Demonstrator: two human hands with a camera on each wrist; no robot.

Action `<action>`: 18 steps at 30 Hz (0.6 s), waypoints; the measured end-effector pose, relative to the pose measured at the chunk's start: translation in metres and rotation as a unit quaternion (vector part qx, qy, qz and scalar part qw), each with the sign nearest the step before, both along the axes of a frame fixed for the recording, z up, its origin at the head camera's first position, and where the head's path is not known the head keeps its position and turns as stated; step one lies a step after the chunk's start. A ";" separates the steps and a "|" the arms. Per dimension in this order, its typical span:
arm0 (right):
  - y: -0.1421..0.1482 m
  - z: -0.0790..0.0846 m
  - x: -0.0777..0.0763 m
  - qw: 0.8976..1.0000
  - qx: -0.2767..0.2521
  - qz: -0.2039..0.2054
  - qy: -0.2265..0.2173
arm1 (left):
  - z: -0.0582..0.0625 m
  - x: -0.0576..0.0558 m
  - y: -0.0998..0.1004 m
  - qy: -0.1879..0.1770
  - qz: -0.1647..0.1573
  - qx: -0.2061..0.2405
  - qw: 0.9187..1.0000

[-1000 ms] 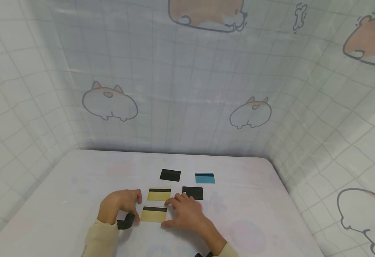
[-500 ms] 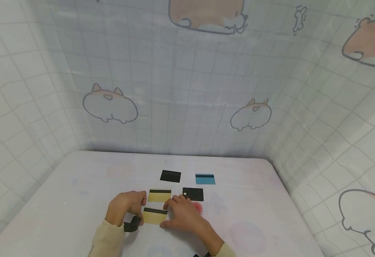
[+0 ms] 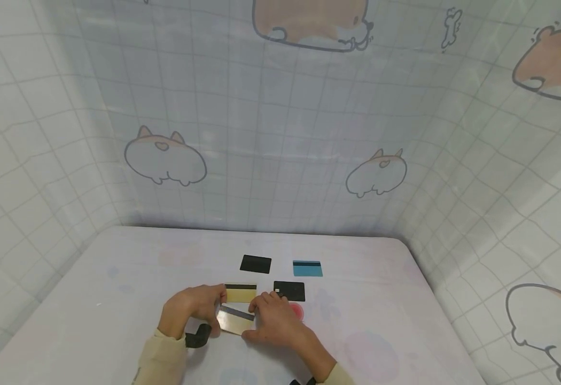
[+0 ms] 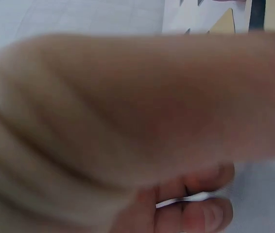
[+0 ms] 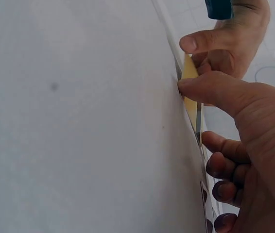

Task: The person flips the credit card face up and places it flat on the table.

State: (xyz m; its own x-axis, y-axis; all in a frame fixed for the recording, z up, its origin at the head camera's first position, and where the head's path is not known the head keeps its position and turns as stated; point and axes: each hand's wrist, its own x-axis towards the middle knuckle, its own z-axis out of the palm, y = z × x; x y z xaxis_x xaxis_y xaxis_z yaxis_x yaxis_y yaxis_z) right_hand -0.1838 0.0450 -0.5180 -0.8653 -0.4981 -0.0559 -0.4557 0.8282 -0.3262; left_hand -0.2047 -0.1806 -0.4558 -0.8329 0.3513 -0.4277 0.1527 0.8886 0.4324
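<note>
In the head view, a gold bank card [image 3: 234, 323] with a dark stripe sits between both hands, tilted, with glare across its face. My left hand [image 3: 195, 306] holds it at its left edge. At its right edge my right hand [image 3: 279, 321] grips it, thumb at the near corner and index finger at the far one. The right wrist view shows the card [image 5: 190, 72] edge-on between the two hands. A second gold card [image 3: 242, 294] lies just beyond, partly behind the left fingers. In the left wrist view the left thumb covers most of the scene.
Farther back on the white patterned table [image 3: 386, 299] lie a black card [image 3: 255, 264] and a blue striped card [image 3: 308, 269]. A black chip card [image 3: 292, 291] lies beyond the right fingers. Hanging grid-patterned sheets [image 3: 280, 160] enclose the table.
The left hand has moved right to the near gold card's left edge. That card has gone from flat to tilted and shifted slightly right; the right hand barely moved.
</note>
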 end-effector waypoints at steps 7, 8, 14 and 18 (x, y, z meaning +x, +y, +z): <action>0.002 0.003 -0.004 1.000 -0.002 -0.006 -0.006 | -0.002 -0.007 -0.003 -0.004 -0.001 0.024 1.000; 0.002 0.003 -0.005 1.000 -0.002 -0.006 -0.004 | -0.002 -0.008 -0.004 -0.002 -0.005 0.029 1.000; 0.004 0.000 -0.008 1.000 0.006 -0.006 0.009 | -0.004 -0.012 -0.007 0.001 -0.017 0.054 0.998; 0.005 0.000 -0.011 1.000 0.008 -0.006 0.013 | -0.003 -0.015 -0.007 -0.007 -0.013 0.067 0.998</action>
State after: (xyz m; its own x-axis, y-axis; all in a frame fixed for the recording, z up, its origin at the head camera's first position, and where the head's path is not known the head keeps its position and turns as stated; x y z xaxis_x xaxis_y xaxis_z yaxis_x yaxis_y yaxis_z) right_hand -0.1945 0.0496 -0.5179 -0.8724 -0.4871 -0.0421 -0.4537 0.8387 -0.3012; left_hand -0.2195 -0.1881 -0.4591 -0.8171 0.4274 -0.3870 0.1680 0.8186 0.5492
